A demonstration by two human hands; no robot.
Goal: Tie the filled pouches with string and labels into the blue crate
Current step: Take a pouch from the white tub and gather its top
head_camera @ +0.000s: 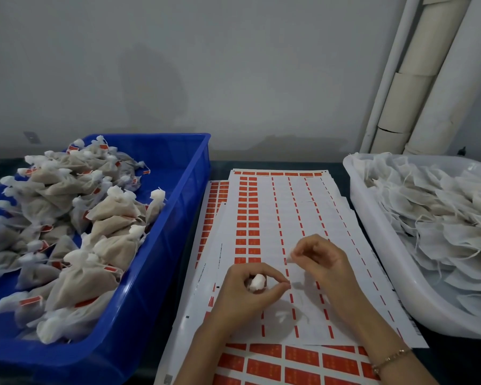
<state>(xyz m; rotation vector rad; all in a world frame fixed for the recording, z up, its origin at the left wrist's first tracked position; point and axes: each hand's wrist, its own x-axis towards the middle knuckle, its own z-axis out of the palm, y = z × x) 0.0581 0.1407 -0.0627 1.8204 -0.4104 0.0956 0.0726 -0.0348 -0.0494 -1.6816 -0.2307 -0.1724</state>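
Crate [178, 168], blue and heaped with tied pouches [75, 207], sits left of the label sheets [261, 212] on the counter [220, 165]; a white tub [372, 245] of untied pouches [442, 218] sits right of them. Over the sheets, the left hand [242, 295] curls round one pouch [257, 282], and the right hand [322, 262] pinches what may be its string, too blurred to tell.

Plain grey wall [233, 65] behind; pale pipes [431, 79] at its right; dark tabletop [220, 166] below.
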